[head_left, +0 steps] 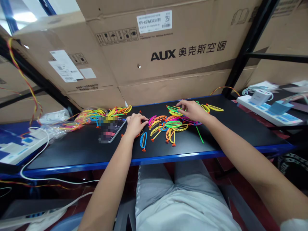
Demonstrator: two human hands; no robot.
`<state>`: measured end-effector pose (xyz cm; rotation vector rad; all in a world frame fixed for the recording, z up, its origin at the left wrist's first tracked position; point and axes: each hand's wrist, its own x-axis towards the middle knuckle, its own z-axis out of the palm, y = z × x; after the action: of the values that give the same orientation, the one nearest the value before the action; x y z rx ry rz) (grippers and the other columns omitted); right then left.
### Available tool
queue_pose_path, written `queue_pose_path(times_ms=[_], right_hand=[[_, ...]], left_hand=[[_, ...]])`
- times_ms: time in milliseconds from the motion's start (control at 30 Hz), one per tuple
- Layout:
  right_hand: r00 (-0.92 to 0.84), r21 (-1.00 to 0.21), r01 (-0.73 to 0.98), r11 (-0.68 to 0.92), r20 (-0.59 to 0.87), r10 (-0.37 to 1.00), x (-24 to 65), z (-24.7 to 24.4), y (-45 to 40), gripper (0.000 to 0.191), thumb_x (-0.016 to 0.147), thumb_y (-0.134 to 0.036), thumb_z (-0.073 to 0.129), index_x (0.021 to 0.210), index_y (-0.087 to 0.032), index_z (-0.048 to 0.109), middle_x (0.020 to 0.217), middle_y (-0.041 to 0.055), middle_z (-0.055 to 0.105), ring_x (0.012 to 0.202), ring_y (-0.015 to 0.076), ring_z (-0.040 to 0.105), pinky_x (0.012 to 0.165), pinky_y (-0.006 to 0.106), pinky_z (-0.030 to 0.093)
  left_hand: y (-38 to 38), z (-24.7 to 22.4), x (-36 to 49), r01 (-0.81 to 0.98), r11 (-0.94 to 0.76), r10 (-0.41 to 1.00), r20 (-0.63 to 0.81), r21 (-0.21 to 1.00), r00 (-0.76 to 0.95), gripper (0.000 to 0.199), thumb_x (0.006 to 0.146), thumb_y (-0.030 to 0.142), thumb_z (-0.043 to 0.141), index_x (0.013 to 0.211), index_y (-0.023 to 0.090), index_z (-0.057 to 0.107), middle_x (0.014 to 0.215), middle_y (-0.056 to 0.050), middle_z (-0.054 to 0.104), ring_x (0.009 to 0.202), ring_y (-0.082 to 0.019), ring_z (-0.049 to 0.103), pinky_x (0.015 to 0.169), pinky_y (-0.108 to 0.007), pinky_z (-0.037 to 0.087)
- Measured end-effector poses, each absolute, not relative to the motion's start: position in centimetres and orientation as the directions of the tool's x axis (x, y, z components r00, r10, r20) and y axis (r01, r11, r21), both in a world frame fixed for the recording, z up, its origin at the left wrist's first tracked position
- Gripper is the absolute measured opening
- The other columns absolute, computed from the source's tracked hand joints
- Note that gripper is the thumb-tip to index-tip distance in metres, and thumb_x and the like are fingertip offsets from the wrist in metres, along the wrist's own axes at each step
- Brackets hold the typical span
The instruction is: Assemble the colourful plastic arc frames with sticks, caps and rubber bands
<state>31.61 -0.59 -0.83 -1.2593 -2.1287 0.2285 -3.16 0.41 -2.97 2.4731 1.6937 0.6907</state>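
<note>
Neon plastic arcs (173,123) lie scattered across the black bench top (231,128), their long axes pointing every way. Your right hand (191,110) is nearer, fingertips (178,103) at a yellow-green arc (175,112), grip unclear; your left hand (136,124) lies beside them, fingers together.

Bright even light, soft shadows, glare (24,16) upper left, fisheye-curved edges

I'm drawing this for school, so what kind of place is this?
Probably a storeroom or workroom: cardboard AUX air conditioner boxes fill a black metal rack, and a power strip sits near a black-topped bench.
</note>
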Motion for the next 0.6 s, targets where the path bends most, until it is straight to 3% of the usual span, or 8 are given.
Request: queue_pose_path(times_ms=[267,433,533,600], right_hand=[[-0.329,-0.453,0.727,0.515,0.429,0.841,31.6,-0.9,-0.5,0.02,0.094,-0.023,0.064,0.111,-0.018,0.072,0.081,0.0023,0.07,0.072,0.0182,0.06,0.068,0.03,0.04],[-0.306,-0.466,0.719,0.515,0.453,0.837,31.4,-0.6,-0.7,0.021,0.092,-0.02,0.062,0.111,-0.018,0.072,0.082,0.0033,0.07,0.07,0.0185,0.059,0.07,0.031,0.043],[-0.299,-0.48,0.659,0.579,0.539,0.787,30.3,-0.4,-1.6,0.031,0.094,-0.023,0.061,0.125,-0.019,0.069,0.096,0.0061,0.073,0.069,0.0179,0.059,0.074,0.033,0.047],[-0.319,-0.488,0.585,0.648,0.596,0.737,28.7,-0.6,-2.5,0.048,0.095,-0.029,0.066,0.141,-0.02,0.061,0.117,0.01,0.07,0.07,0.0171,0.059,0.078,0.036,0.05]], left_hand=[[0.1,-2.8,-3.0,0.867,-0.452,0.864,0.343,0.208,0.368,0.01,0.093,0.026,0.071,0.083,0.026,0.075,0.105,-0.01,0.076,0.114,-0.035,0.056,0.101,-0.053,0.036],[-0.6,-2.1,-3.0,0.931,-0.286,0.866,0.477,0.229,0.149,0.012,0.098,0.023,0.06,0.089,0.023,0.067,0.114,-0.016,0.071,0.119,-0.042,0.054,0.102,-0.059,0.035],[-1.1,-1.4,-2.5,0.921,-0.253,0.802,0.596,0.297,0.028,0.012,0.102,0.027,0.055,0.094,0.025,0.064,0.117,-0.015,0.07,0.12,-0.041,0.053,0.102,-0.057,0.036],[-1.7,-1.0,-1.4,0.884,-0.34,0.777,0.626,0.321,0.071,0.015,0.105,0.031,0.052,0.097,0.025,0.062,0.117,-0.012,0.07,0.119,-0.036,0.055,0.102,-0.051,0.038]])
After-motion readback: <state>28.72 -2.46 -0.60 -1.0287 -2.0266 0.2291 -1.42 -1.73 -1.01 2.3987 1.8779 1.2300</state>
